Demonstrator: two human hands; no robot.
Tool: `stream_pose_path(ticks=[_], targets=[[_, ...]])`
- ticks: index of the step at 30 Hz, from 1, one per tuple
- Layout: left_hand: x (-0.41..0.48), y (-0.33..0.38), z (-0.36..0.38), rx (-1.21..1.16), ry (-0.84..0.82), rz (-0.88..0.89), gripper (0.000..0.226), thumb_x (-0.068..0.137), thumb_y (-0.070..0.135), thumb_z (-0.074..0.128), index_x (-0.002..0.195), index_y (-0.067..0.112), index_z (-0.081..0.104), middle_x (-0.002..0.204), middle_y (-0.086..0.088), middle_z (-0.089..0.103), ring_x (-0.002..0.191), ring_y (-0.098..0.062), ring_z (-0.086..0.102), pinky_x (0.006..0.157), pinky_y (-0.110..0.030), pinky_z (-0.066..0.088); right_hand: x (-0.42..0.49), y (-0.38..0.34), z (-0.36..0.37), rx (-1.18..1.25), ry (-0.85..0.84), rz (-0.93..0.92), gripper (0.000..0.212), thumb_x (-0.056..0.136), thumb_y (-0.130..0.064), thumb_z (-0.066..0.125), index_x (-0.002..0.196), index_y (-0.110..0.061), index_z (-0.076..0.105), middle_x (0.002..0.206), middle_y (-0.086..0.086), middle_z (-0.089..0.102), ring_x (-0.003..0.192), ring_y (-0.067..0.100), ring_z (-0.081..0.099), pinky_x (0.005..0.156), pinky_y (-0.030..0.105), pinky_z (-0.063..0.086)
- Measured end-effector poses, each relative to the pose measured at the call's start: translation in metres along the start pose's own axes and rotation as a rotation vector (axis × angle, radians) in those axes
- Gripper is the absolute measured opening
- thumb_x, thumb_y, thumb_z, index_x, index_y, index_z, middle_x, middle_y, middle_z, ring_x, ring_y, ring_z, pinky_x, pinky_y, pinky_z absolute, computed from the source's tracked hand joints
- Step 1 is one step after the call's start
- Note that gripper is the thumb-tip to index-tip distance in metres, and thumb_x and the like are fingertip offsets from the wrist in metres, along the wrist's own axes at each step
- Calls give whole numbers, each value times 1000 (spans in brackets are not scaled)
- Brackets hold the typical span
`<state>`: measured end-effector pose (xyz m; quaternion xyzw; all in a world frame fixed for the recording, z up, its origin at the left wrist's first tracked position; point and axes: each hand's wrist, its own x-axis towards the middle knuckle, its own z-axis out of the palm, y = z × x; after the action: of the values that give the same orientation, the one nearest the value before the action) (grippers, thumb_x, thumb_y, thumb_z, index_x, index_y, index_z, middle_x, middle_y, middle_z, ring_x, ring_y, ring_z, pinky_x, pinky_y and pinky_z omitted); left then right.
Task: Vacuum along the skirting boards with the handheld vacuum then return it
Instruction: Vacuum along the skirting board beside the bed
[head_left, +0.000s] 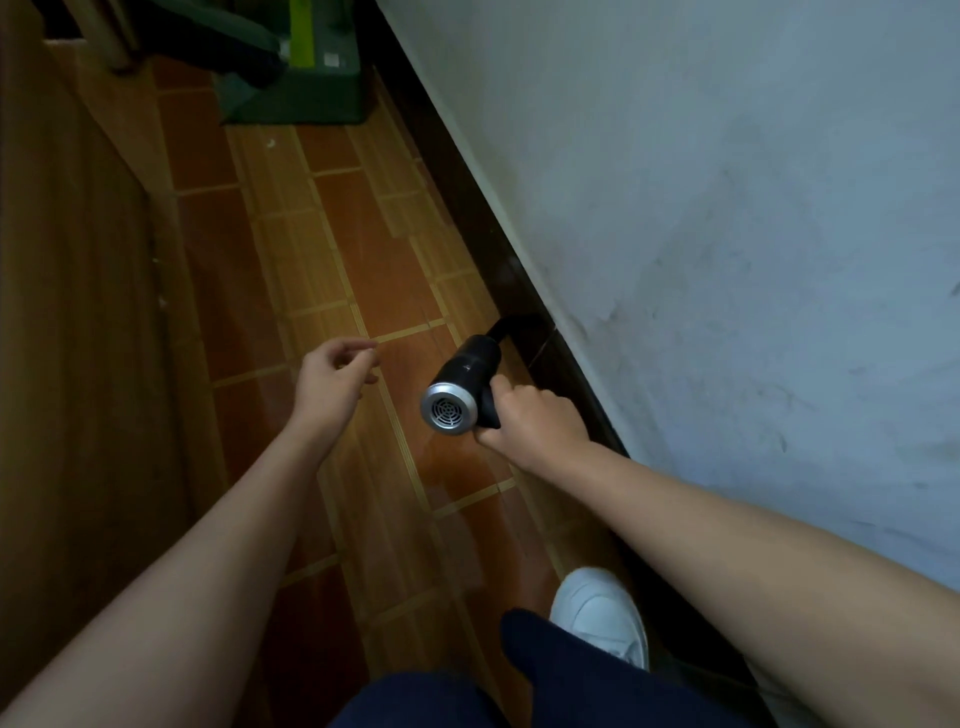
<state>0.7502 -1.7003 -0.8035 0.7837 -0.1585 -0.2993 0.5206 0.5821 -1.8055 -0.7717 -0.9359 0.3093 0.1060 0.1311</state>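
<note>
— What is nearest to the camera?

— At the bottom there is a dark blue trouser leg (571, 670), and just beyond it a white shoe (600, 613) on the floor (332, 234), close to the foot of the wall (727, 208). The two bare forearms reach forward from the lower corners.

— And the hands?

— The right hand (530, 421) is closed around the black handle of the handheld vacuum (462, 384); the fingers wrap the handle fully. The left hand (332, 379) is in the air above the floor, well apart from the vacuum. Its fingers are loosely curled and it holds nothing.

— Where is the vacuum exactly?

— It is low, beside the wall. Its silver rear grille faces the camera, and the black body points away and to the right. The nozzle (519, 325) bends toward the dark skirting board (467, 208). It seems to touch the board, but both are dark, so I cannot be sure of the contact.

— What lies further away?

— The skirting board runs on diagonally to the top, between the pale wall and the reddish-brown tiled floor. On the left stands a wooden panel (78, 260). At the far end, a green box (296, 98) stands on the floor near the board.
</note>
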Motion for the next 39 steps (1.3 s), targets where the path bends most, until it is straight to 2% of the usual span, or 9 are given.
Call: stream_pose_path(ticks=[9,15,20,30,35,39], targets=[[11,-12,9,50,40,-34,18,96,17,48,110,15,59,102,-3,63,82,-8,60,70,-21,46,9,15,8,-9,-5,-62,38,88,-35,56,115,-12,42,100,8,62,87,28,64,60,30,40],[27,-3,17,42,35,-29,21,96,17,47,112,12,60,100,-4,64,89,-18,61,75,-29,47,15,18,9,47,18,-62,40,89,-34,56,119,-13,41,105,8,62,91,27,64,61,29,38],[31,-2,21,70,3,-19,19,96,19,47,110,16,59,104,-6,63,92,-19,61,82,-35,48,17,17,12,54,14,-45,42,88,-36,57,119,-12,41,106,9,62,93,29,64,66,34,46],[24,9,28,79,-15,4,22,97,17,45,114,13,57,102,-3,62,93,-18,60,85,-37,48,-9,19,16,57,10,-43,43,88,-36,57,119,-12,40,106,10,62,93,29,64,64,33,42],[24,12,31,56,-10,21,21,97,16,46,114,12,58,103,-6,63,90,-18,60,77,-31,48,-20,26,12,25,-8,-57,41,89,-37,56,118,-12,40,107,9,61,92,29,63,60,30,35],[21,10,36,45,-26,26,21,97,16,46,114,14,58,102,-3,62,85,-11,60,70,-22,46,-22,29,9,19,-28,-77,41,89,-37,56,117,-12,41,107,10,61,93,29,63,62,31,37]])
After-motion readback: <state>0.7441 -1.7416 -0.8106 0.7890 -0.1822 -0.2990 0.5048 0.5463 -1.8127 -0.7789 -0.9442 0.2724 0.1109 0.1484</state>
